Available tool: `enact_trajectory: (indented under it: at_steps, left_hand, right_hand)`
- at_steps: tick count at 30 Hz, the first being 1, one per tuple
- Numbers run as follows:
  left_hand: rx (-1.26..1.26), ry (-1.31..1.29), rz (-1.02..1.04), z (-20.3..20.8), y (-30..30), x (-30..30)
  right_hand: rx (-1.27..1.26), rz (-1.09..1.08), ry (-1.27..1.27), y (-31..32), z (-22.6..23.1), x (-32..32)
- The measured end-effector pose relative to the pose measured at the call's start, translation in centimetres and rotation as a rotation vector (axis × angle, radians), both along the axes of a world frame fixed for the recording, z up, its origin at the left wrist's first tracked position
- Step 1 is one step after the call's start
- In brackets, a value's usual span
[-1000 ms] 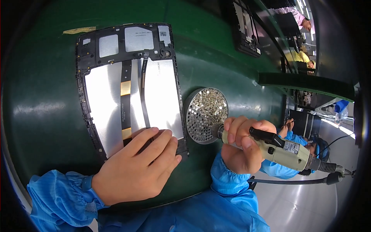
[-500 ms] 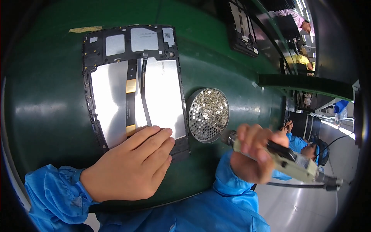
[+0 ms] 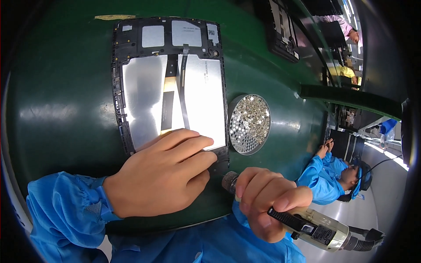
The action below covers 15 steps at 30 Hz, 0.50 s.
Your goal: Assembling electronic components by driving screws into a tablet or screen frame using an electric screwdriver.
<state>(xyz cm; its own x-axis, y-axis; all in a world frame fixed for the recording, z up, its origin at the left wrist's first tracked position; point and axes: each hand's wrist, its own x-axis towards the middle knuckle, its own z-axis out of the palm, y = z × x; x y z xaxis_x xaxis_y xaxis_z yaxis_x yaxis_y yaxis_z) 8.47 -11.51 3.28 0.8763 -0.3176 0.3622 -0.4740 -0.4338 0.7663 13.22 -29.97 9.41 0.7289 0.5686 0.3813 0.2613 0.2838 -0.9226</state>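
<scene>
My left hand lies flat, fingers stretched out, on the near end of an opened tablet, with its back of the hand up. The tablet has a black frame, bright silver plates and dark flat ribbon cables down its middle. In my right hand is a beige electric screwdriver, fingers wrapped round its body. Its knurled nose points left, close to the tablet's near right corner; the bit's tip cannot be made out. A round dish of small shiny screws stands just right of the tablet.
The bench top is green. A yellowish strip lies beyond the tablet. Another dark device rests at the far right. A green bar runs along the right side, and a co-worker in blue sits beyond it.
My right hand has brought the screwdriver left and down, toward the tablet's near right corner. The tablet, dish and left hand appear shifted right and slightly up in the picture.
</scene>
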Motion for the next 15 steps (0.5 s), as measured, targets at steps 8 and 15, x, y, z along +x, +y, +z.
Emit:
enact_trajectory:
  at_steps: [8, 15]
  left_hand:
    - [0.011, 0.037, -0.051, 0.12, 0.26, 0.33]
    - [0.017, 0.040, -0.094, 0.15, 0.43, 0.71]
  right_hand:
    - [-0.015, 0.078, 0.018, -0.12, -0.22, 0.27]
    - [-0.017, 0.085, 0.058, -0.14, -0.44, 0.40]
